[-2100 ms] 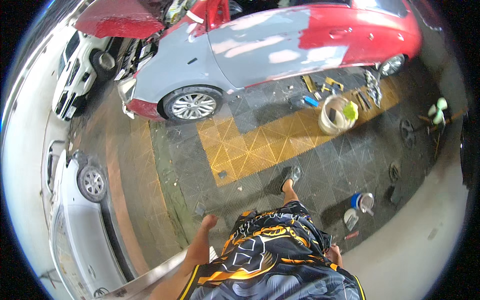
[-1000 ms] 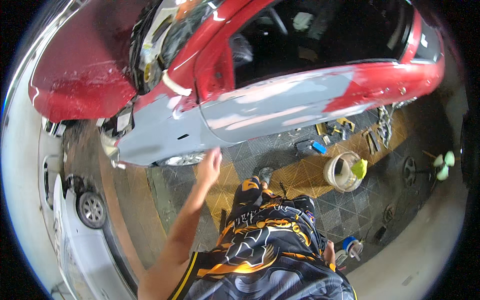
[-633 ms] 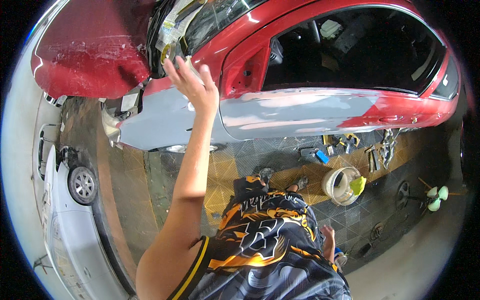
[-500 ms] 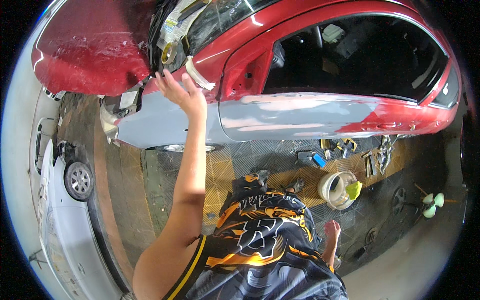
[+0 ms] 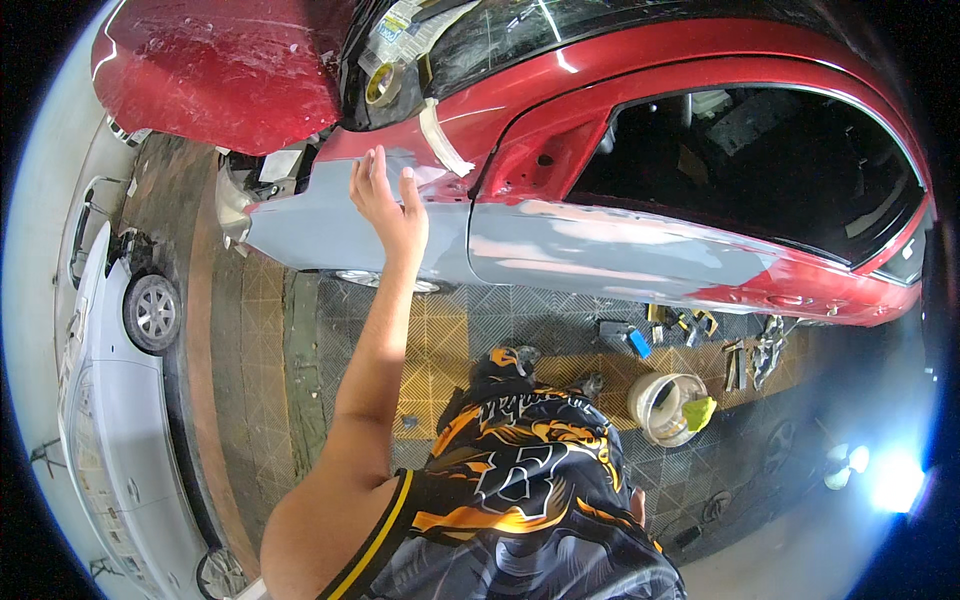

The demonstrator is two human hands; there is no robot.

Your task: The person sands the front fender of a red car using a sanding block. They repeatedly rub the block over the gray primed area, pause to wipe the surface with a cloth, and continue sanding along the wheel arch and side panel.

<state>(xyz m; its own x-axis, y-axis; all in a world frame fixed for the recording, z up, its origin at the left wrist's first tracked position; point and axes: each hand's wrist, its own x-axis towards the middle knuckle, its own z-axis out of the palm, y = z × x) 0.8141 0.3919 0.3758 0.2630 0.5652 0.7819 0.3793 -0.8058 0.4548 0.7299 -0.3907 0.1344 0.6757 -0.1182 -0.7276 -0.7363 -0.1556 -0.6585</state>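
My left hand [image 5: 392,208] is raised with its fingers apart and nothing in it. It lies over the grey-primed front fender [image 5: 325,225] of a red car; whether it touches the panel I cannot tell. Beside the fingers, a pale strip of masking tape [image 5: 440,138] hangs on the red bodywork. A roll of tape [image 5: 382,86] and a folded newspaper [image 5: 402,38] sit near the windscreen base. The front door [image 5: 600,245] has grey and pinkish patches. Only a sliver of my right hand [image 5: 638,506] shows beside my shirt, its fingers hidden.
On the patterned floor stands a whitish bucket [image 5: 648,418] with a yellow-green cloth [image 5: 698,414] over its rim. Near the car lie a blue block [image 5: 638,343] and several small tools. A white car [image 5: 125,420] stands at left, a bright lamp [image 5: 897,482] at right.
My view has shifted, and my left hand now appears lower against the grey fender. My right hand has drawn in behind my shirt. The lamp has come into view.
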